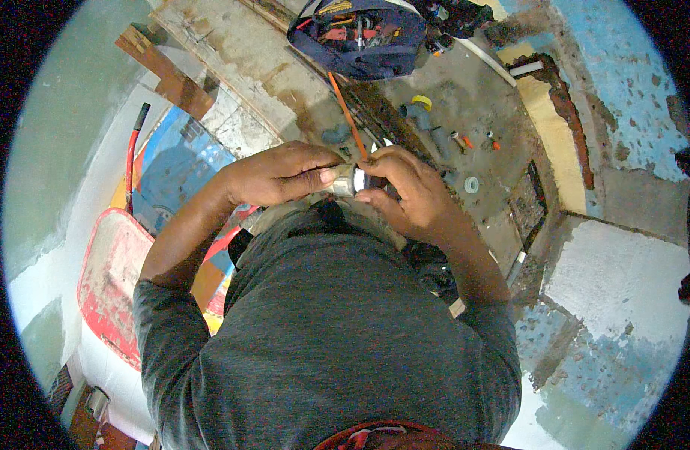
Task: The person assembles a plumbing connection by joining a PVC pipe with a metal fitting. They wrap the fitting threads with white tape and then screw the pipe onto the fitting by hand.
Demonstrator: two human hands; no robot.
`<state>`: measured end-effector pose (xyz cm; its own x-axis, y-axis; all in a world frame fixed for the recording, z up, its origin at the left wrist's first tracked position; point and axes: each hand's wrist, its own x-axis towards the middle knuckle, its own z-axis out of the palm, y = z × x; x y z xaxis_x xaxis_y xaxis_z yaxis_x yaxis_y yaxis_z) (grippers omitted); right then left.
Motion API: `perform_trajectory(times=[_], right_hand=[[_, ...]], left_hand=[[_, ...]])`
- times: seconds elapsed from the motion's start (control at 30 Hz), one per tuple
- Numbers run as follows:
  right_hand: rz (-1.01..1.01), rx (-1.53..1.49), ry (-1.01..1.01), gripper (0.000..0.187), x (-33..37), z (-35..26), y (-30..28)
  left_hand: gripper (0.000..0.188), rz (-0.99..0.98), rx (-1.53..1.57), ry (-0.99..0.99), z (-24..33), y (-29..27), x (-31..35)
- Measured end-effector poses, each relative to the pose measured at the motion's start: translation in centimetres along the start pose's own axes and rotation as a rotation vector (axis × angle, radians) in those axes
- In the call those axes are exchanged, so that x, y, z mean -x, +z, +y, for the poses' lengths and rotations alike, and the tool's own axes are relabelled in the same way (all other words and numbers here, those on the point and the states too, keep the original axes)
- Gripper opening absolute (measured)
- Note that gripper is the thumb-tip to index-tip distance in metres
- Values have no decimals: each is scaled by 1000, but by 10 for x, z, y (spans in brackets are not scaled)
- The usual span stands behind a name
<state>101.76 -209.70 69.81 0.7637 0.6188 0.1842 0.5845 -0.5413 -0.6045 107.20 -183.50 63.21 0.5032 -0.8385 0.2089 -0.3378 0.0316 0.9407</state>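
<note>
In front of my body, both hands meet on a short pipe fitting with a dull grey-metal body and a white band round its right part. My left hand has its thumb and fingers closed on the left end. Curled round the right end is my right hand, its thumb below and its forefinger above; a dark part there is mostly hidden by the fingers. A thin orange strip runs up from beside my right fingertips; whether they touch it I cannot tell.
A dark blue tool bag full of hand tools stands at the far side. Grey pipe elbows, a yellow tape ring and small orange-tipped fittings lie on the dirty floor. On the left are a red-rimmed worn panel and a red bar.
</note>
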Motion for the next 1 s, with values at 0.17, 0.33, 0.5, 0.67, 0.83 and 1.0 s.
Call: perform_trajectory(times=[0.17, 0.33, 0.5, 0.67, 0.83, 1.0], right_hand=[[38, -12, 113, 33, 11, 2, 16], [131, 3, 189, 33, 18, -2, 34], [-19, 133, 354, 38, 18, -7, 33], [-51, 267, 171, 38, 13, -13, 11], [-201, 316, 87, 40, 11, -10, 4], [-251, 363, 160, 37, 15, -5, 16]], left_hand=[[45, -91, -6, -86, -13, 4, 4], [47, -113, -40, -109, -15, 7, 6], [44, -181, -60, -156, -17, 7, 3], [42, -185, -57, -126, -19, 7, 1], [42, -180, -42, -109, -19, 6, -2], [40, -168, -60, -112, -19, 7, -1]])
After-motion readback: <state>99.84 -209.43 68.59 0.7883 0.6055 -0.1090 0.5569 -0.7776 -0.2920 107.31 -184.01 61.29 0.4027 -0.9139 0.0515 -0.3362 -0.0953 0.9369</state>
